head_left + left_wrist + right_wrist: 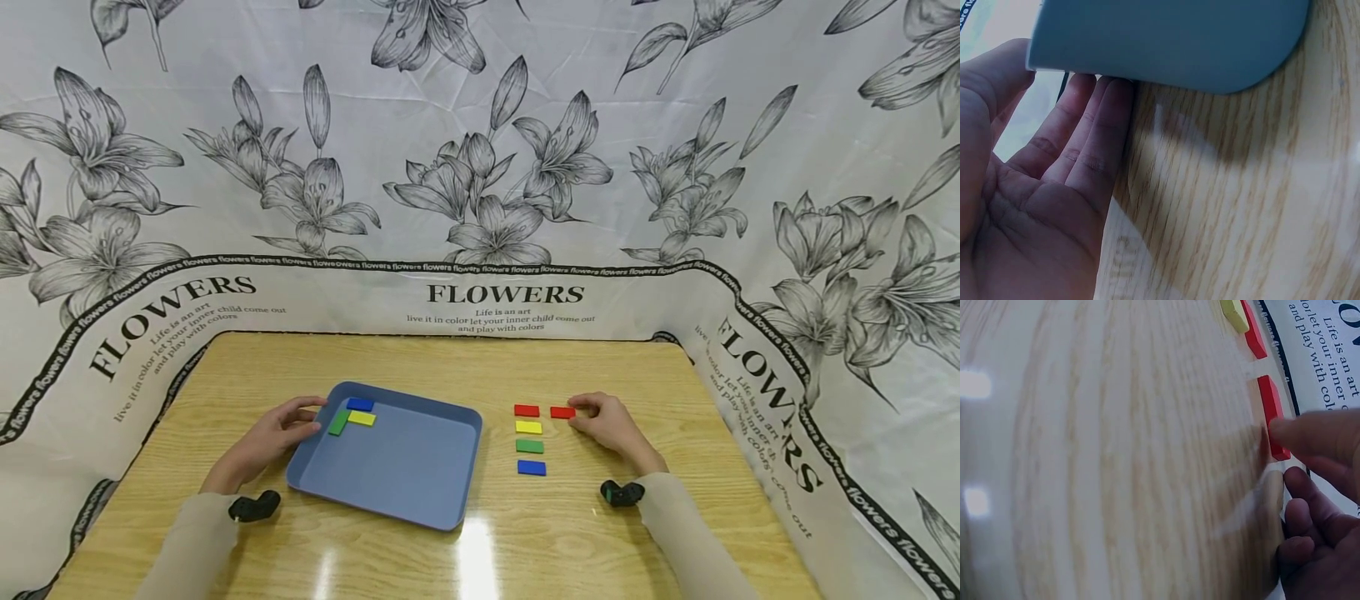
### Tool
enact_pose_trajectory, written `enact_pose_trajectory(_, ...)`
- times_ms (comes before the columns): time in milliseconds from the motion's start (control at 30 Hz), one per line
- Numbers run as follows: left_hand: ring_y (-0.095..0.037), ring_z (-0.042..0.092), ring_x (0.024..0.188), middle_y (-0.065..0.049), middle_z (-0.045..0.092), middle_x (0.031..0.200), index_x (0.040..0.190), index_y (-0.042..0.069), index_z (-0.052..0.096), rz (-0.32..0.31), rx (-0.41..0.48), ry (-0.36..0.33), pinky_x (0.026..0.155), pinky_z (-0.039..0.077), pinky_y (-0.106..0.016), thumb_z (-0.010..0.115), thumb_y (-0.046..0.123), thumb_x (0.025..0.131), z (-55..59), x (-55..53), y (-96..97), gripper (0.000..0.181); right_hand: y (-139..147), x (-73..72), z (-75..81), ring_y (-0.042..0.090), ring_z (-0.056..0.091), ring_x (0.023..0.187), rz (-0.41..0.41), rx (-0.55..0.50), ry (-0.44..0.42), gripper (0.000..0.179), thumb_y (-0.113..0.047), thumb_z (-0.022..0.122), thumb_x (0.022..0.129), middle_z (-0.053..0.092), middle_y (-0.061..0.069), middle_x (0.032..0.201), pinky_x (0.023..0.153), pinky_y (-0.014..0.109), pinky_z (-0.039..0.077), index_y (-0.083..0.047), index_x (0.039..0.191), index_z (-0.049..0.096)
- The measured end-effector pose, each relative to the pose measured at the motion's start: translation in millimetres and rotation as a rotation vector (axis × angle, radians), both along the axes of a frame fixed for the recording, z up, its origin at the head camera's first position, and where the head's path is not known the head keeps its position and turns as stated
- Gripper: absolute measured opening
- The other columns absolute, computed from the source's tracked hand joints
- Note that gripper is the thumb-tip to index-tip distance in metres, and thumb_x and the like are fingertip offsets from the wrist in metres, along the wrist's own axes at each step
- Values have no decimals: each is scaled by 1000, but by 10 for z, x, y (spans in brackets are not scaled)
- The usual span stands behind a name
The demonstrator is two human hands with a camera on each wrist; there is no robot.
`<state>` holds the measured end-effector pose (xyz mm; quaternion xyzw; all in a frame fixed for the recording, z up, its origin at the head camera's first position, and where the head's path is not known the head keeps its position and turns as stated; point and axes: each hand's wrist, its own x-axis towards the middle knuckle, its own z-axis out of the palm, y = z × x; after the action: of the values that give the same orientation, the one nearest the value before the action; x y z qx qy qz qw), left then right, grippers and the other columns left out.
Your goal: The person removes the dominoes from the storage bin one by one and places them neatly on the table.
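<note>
At the left side of a blue-grey tray [397, 467], my left hand [281, 433] touches the wall with its fingertips, the thumb close to the rim; the fingers [1094, 137] are fairly straight. Inside the tray lie a blue block [360, 404], a green block [339, 422] and a yellow block [362, 419], close together near its far left corner. My right hand [606, 422] pinches the right end of a flat red block [562, 412] on the table. In the right wrist view, thumb and forefinger meet at that red block [1274, 415] while the other fingers curl beneath.
Right of the tray, a column of blocks runs toward me: red [527, 411], yellow [528, 427], green [529, 447] and blue [532, 468]. Floral cloth [495, 300] hangs behind and along both sides of the wooden table [570, 550].
</note>
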<state>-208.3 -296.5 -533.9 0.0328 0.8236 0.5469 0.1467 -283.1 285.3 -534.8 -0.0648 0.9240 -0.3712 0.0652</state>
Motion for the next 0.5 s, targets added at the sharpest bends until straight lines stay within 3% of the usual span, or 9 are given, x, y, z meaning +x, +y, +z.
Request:
enact_pose_trajectory(133, -37, 50, 132, -23, 48, 147, 155, 14, 44, 5, -6, -5, 101, 51, -43, 61, 34, 105, -3, -6, 4, 57, 3, -21, 20, 26, 56, 102, 8, -4, -11, 44, -25, 74, 96, 63, 19, 130, 85, 36, 47, -4, 134, 66)
enact_pose_trajectory(233, -37, 50, 132, -23, 48, 147, 155, 14, 44, 5, -11, -4, 101, 51, -42, 61, 35, 105, -6, -7, 3, 57, -15, -46, 46, 31, 59, 111, 26, 4, -11, 51, -30, 72, 97, 61, 21, 135, 93, 43, 50, -3, 139, 61)
enact_pose_trajectory(367, -37, 50, 132, -24, 49, 146, 155, 15, 45, 4, -11, -1, 100, 52, -41, 62, 36, 104, -9, -7, -1, 58, -79, -70, 120, 40, 53, 130, 50, -3, -14, 58, -33, 69, 99, 55, 22, 146, 106, 56, 45, -3, 146, 54)
enact_pose_trajectory(500, -37, 51, 132, -24, 49, 146, 155, 15, 45, -4, -6, 8, 99, 52, -41, 62, 37, 104, -16, -5, -9, 58, -216, -100, 224, 45, 45, 139, 76, -32, 8, 61, -32, 68, 100, 51, 23, 150, 111, 62, 40, -5, 151, 49)
